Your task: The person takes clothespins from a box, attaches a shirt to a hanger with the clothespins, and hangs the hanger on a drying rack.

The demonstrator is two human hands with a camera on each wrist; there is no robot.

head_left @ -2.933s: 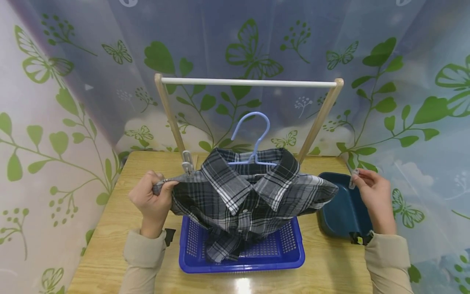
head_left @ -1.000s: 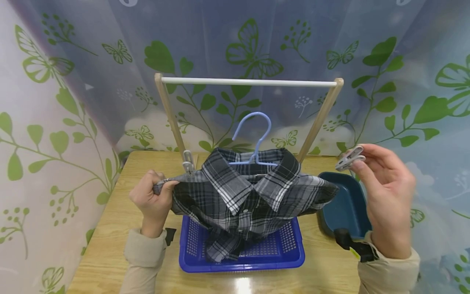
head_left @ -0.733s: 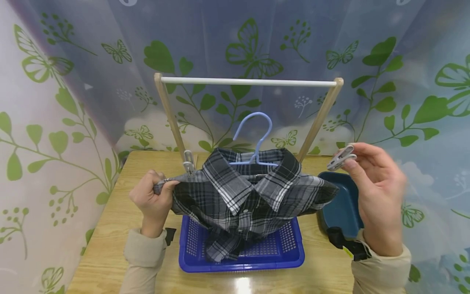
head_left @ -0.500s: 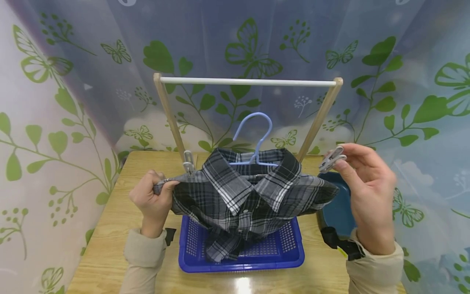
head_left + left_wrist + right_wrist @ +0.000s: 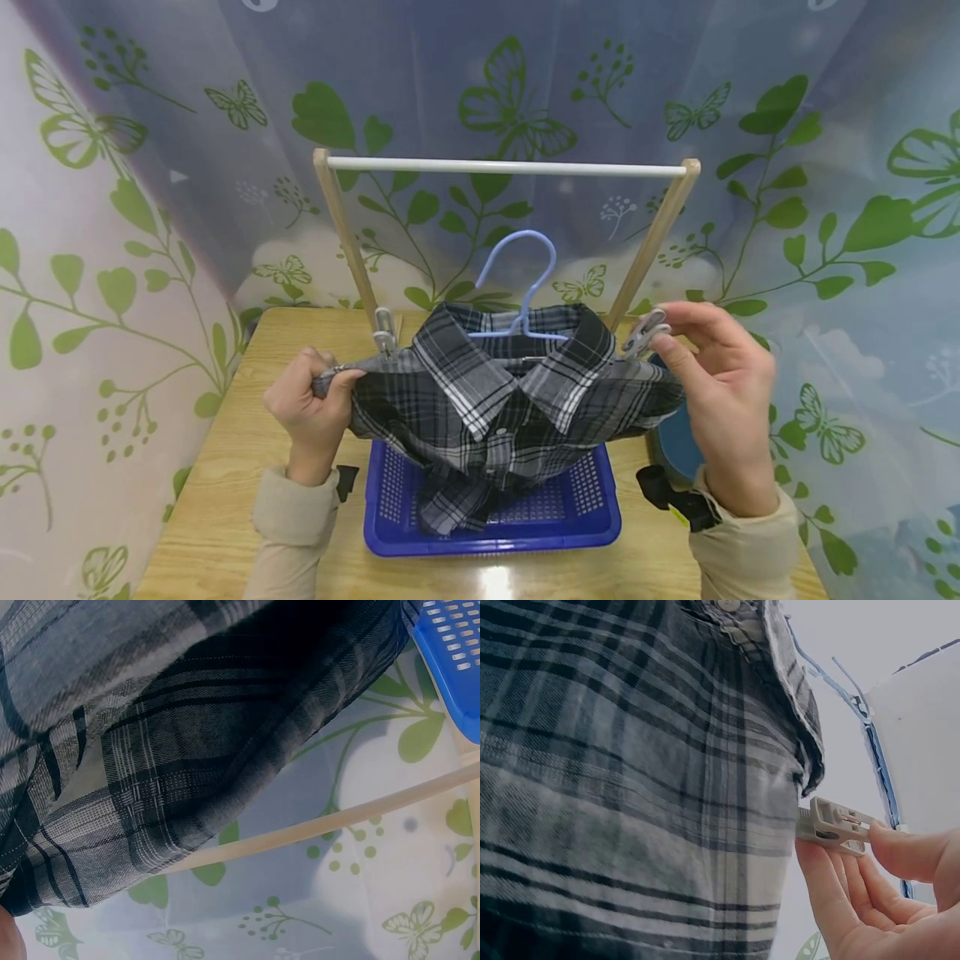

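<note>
A grey and black plaid shirt (image 5: 510,400) hangs on a light blue hanger (image 5: 517,267) above a blue basket (image 5: 577,521). My left hand (image 5: 311,408) grips the shirt's left shoulder end, where a grey clothespin (image 5: 384,332) is clipped on. My right hand (image 5: 712,375) pinches a second grey clothespin (image 5: 645,331) by its handles, its tip at the shirt's right shoulder. In the right wrist view that clothespin (image 5: 832,826) touches the plaid cloth (image 5: 630,787) edge. The left wrist view shows mostly shirt cloth (image 5: 172,735).
A wooden rack with a white bar (image 5: 506,167) stands behind the shirt on the wooden table (image 5: 225,467). A dark blue bin (image 5: 675,433) sits at the right, half hidden by my right hand. Leaf-printed curtains (image 5: 112,208) close in all sides.
My right hand lifted the clothespin from over the dark blue bin and carried it left to the shirt's right shoulder. The left hand and shirt stayed still.
</note>
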